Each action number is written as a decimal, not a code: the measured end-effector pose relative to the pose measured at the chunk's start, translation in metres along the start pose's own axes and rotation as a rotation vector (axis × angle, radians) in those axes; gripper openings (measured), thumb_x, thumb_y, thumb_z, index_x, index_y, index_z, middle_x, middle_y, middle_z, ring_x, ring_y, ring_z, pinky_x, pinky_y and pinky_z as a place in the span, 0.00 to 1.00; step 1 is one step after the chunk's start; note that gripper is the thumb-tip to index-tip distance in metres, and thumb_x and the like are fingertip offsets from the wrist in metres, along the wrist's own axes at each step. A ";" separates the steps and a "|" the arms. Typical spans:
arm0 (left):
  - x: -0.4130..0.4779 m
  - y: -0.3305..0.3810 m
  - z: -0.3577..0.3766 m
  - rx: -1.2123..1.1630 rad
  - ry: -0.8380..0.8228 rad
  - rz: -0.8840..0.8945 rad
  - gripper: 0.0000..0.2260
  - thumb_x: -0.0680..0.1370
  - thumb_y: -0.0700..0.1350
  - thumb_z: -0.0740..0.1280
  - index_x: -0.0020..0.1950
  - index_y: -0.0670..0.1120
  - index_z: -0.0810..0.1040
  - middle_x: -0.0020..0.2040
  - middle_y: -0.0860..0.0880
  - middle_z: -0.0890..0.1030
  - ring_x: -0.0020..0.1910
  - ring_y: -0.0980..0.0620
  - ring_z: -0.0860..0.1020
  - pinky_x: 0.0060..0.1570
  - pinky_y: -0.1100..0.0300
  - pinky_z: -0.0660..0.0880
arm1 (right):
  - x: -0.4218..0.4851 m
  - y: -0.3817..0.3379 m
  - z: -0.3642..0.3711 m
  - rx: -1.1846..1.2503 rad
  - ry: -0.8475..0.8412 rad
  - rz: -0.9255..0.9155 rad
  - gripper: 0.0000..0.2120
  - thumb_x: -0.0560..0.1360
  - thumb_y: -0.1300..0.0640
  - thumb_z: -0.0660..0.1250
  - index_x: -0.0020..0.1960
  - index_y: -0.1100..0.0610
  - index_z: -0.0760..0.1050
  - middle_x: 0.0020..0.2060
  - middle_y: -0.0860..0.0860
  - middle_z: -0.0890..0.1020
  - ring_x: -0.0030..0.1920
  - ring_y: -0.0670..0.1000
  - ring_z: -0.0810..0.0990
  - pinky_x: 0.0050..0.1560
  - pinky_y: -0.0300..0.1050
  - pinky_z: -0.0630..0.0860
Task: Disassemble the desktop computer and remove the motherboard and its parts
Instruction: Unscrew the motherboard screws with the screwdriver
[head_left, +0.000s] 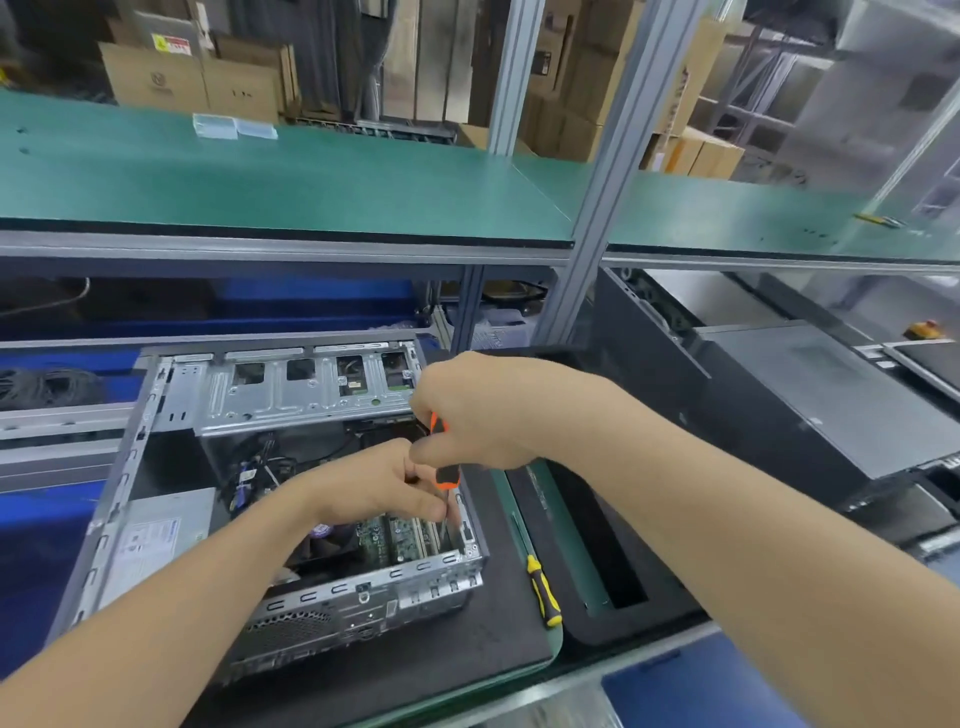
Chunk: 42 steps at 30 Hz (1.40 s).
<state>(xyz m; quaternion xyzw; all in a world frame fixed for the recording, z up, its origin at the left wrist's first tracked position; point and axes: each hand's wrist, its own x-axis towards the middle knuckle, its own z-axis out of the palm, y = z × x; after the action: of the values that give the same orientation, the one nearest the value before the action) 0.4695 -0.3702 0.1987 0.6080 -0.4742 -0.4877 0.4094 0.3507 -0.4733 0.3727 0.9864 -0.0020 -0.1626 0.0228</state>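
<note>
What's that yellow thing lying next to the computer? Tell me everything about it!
It is a yellow screwdriver. Its chunky handle is yellow with black grip patches, probably plastic and rubber, and a thin dark shaft sticks out of it. It lies flat along the right edge of the black mat, just right of the open computer case but apart from it. The handle points toward the person. Nothing holds it.

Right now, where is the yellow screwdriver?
In the head view, the yellow screwdriver lies at the black mat's right edge, just right of the open computer case.
</note>
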 end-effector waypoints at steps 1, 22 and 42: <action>-0.002 0.003 0.002 -0.013 -0.001 0.008 0.12 0.73 0.51 0.77 0.51 0.44 0.85 0.38 0.36 0.77 0.44 0.42 0.73 0.41 0.62 0.70 | -0.002 0.002 -0.002 -0.013 -0.019 -0.030 0.13 0.81 0.47 0.65 0.44 0.56 0.75 0.37 0.49 0.77 0.33 0.49 0.72 0.29 0.44 0.67; 0.000 0.025 0.008 -0.078 0.002 0.217 0.17 0.79 0.39 0.69 0.48 0.24 0.70 0.35 0.57 0.75 0.36 0.56 0.76 0.43 0.48 0.61 | -0.005 0.001 -0.002 -0.277 -0.003 0.128 0.21 0.82 0.33 0.51 0.63 0.41 0.76 0.37 0.54 0.73 0.33 0.55 0.76 0.31 0.46 0.72; -0.005 0.029 0.009 -0.001 0.062 0.229 0.09 0.77 0.52 0.74 0.52 0.49 0.85 0.52 0.41 0.82 0.49 0.40 0.76 0.53 0.46 0.74 | 0.001 0.006 -0.012 -0.246 -0.105 -0.302 0.12 0.74 0.65 0.67 0.54 0.52 0.76 0.49 0.46 0.68 0.43 0.45 0.70 0.36 0.38 0.66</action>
<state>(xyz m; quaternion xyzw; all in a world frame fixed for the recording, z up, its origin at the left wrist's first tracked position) 0.4555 -0.3718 0.2257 0.5643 -0.5274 -0.4189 0.4775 0.3550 -0.4785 0.3837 0.9554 0.1645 -0.2145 0.1186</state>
